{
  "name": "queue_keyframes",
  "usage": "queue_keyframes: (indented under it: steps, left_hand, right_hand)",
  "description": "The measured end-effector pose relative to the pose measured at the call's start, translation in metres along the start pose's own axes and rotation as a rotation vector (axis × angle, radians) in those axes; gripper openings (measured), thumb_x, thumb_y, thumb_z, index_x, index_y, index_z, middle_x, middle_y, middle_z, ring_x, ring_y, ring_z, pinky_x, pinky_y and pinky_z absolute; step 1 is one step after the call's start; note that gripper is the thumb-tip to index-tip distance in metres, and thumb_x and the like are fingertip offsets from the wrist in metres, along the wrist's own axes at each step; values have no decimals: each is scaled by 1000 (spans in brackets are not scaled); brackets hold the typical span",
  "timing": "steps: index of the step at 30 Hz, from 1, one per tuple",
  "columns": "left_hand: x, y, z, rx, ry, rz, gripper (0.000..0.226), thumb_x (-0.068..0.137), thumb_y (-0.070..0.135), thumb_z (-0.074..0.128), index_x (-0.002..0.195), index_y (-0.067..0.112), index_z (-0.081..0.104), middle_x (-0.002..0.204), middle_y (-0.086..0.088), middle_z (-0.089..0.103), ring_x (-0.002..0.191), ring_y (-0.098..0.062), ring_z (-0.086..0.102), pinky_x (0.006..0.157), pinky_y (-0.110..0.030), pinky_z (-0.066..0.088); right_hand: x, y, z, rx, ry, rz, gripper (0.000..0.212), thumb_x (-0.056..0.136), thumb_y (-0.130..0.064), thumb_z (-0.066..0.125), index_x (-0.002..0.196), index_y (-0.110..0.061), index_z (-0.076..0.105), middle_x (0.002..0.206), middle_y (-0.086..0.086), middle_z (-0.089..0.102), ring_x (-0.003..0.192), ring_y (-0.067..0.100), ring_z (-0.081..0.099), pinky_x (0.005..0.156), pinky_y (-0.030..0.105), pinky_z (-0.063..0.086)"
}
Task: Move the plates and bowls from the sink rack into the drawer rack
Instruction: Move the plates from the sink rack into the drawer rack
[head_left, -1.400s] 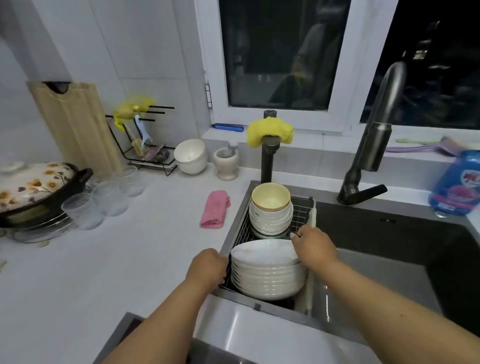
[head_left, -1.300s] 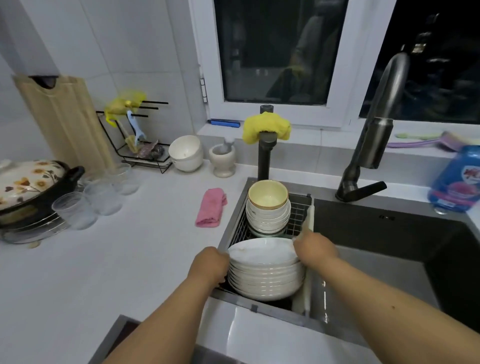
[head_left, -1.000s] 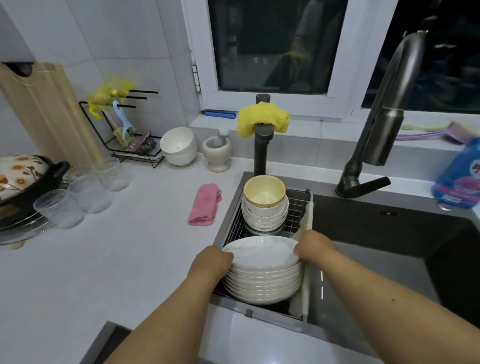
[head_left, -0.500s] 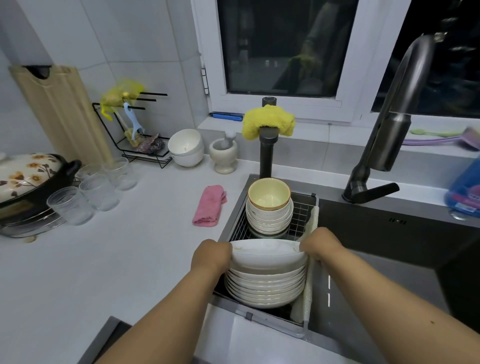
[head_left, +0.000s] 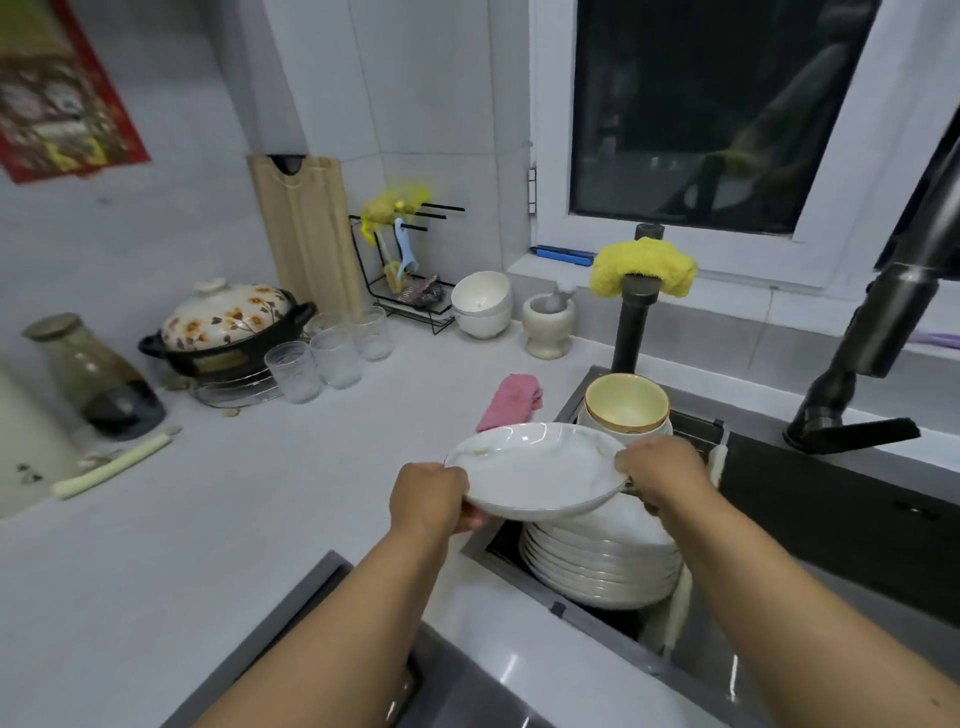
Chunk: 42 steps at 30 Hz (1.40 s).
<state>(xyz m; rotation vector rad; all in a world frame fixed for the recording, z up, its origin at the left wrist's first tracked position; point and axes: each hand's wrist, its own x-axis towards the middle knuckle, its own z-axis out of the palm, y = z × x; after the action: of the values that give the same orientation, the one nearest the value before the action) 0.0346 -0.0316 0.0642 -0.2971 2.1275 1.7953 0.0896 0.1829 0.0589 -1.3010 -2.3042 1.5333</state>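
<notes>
I hold one white plate (head_left: 535, 470) level in the air, above and left of the plate stack (head_left: 602, 561) in the sink rack (head_left: 693, 423). My left hand (head_left: 428, 496) grips the plate's left rim and my right hand (head_left: 662, 475) grips its right rim. Behind the plates stands a stack of bowls (head_left: 626, 410), the top one yellow inside. A grey edge at the bottom (head_left: 311, 597) may be the drawer; its rack is hidden.
A pink cloth (head_left: 511, 400) lies on the white counter beside the sink. Further left stand several glasses (head_left: 322, 358), a flowered pot (head_left: 226, 332), a cutting board (head_left: 306, 234), two white bowls (head_left: 480, 309) and a mortar (head_left: 548, 325). The black faucet (head_left: 862, 364) overhangs the sink on the right.
Both hands closed on the top plate's rim and lifted it off the stack, carrying it up and to the left. My view has turned left.
</notes>
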Motion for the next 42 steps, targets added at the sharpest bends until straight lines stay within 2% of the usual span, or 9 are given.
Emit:
queue_keyframes:
  steps: [4, 8, 13, 19, 25, 32, 34, 37, 42]
  left_hand:
    - [-25, -1, -45, -142, 80, 70, 22, 74, -13, 39, 69, -4, 58, 72, -15, 59, 60, -33, 56, 62, -42, 59]
    - [-52, -17, -102, -160, 213, 104, 25, 75, -10, 39, 79, -2, 62, 76, -17, 64, 56, -31, 57, 55, -35, 55]
    - [-110, -57, -188, -194, 369, 94, 25, 77, -6, 39, 83, 0, 62, 83, -18, 68, 65, -36, 65, 66, -51, 60]
    - [-218, -123, -303, -260, 586, 88, 20, 77, -4, 42, 78, 1, 61, 67, -14, 64, 51, -29, 57, 50, -33, 50]
    - [-328, -216, -406, -232, 770, -31, 19, 90, 15, 43, 95, 10, 61, 83, -13, 68, 62, -23, 64, 54, -31, 55]
    - [-443, -313, -494, 64, 1086, -194, 38, 98, 36, 38, 73, 9, 48, 73, -6, 53, 72, -25, 51, 66, -35, 39]
    - [-467, -342, -516, 94, 1130, -269, 46, 97, 43, 37, 97, 3, 59, 99, -18, 63, 97, -36, 57, 84, -43, 44]
    - [-498, -379, -541, 120, 1152, -422, 61, 98, 49, 35, 145, 11, 37, 150, -12, 37, 139, -31, 30, 114, -45, 24]
    - [-536, -423, -571, 176, 1196, -578, 67, 97, 55, 28, 153, 19, 19, 160, -3, 16, 148, -22, 8, 119, -46, 7]
  right_hand:
    - [-39, -20, 32, 337, -271, -57, 11, 90, -15, 50, 98, -12, 57, 71, 9, 54, 59, 19, 48, 52, 26, 37]
    - [-88, -37, 76, 566, -533, -75, 26, 96, -23, 46, 119, -13, 53, 109, 14, 65, 97, 32, 62, 76, 44, 55]
    - [-173, -49, 131, 523, -705, -189, 31, 95, -20, 44, 121, -9, 55, 106, 12, 66, 91, 31, 63, 66, 42, 56]
    - [-315, -35, 194, 441, -956, -229, 29, 93, -20, 40, 114, -7, 57, 94, 12, 66, 80, 27, 63, 58, 36, 51]
    - [-456, 6, 252, 316, -1098, -200, 19, 92, -17, 41, 95, -9, 57, 78, 11, 59, 67, 25, 57, 59, 34, 47]
    - [-582, 59, 304, 169, -1261, -169, 18, 91, -18, 42, 97, -10, 56, 81, 11, 58, 69, 27, 57, 58, 36, 49]
    - [-609, 72, 317, 108, -1305, -162, 20, 91, -19, 42, 103, -9, 56, 85, 13, 60, 70, 28, 60, 52, 34, 50]
    - [-644, 90, 342, 18, -1359, -152, 30, 91, -19, 45, 116, -5, 53, 96, 17, 61, 74, 31, 63, 50, 34, 52]
    - [-695, 118, 391, -147, -1435, -144, 32, 92, -18, 44, 120, -2, 49, 98, 20, 60, 72, 34, 64, 49, 35, 55]
